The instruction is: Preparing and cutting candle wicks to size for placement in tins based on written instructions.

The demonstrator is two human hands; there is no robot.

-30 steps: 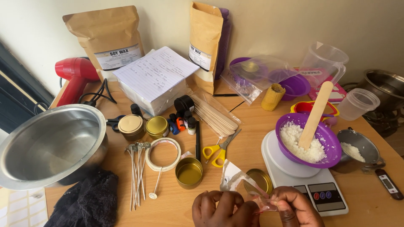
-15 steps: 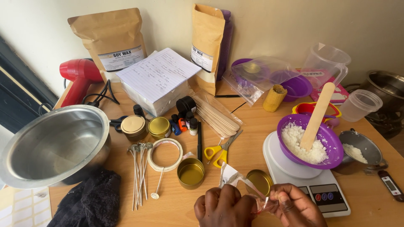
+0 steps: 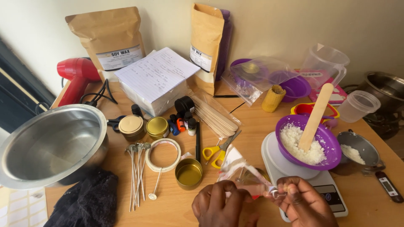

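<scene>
Both hands' fingers pinch clear plastic bag (image 3: 244, 174) at table's near edge: left hand (image 3: 221, 206), right hand (image 3: 305, 204); gold tin (image 3: 189, 172) just beside.

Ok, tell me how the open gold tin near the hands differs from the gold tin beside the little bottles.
The open gold tin has no lid, so its hollow inside shows; the closed gold tin wears a gold lid. The open gold tin stands nearer the left hand, by the tape ring; the closed gold tin stands farther back. Both are round, gold and upright.
</scene>
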